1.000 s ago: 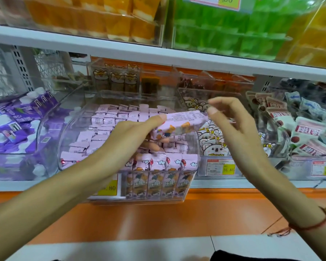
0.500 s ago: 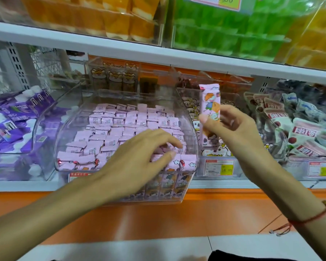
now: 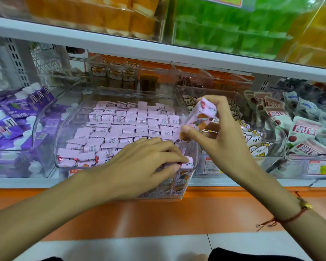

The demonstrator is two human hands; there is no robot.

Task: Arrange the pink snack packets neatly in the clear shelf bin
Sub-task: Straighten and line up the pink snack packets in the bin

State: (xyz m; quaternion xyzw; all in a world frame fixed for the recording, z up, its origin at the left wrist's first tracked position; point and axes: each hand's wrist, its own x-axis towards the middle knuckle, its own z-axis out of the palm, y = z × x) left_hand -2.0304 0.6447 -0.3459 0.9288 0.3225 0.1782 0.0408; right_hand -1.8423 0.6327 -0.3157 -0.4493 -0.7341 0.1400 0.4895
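Head view: the right hand [image 3: 220, 140] pinches one pink snack packet [image 3: 198, 119] above the clear shelf bin [image 3: 68, 117], while the left hand [image 3: 145, 162] presses flat on the packets at its front right corner. The step looks like slotting that packet in; next it likely needs lowering into the gap beside the left fingers [image 3: 177, 157], aligned with the rows.

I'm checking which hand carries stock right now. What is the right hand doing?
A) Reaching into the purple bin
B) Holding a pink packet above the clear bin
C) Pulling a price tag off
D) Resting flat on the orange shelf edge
B: the right hand pinches a pink packet above the clear bin, while the left hand rests on the front-row packets.
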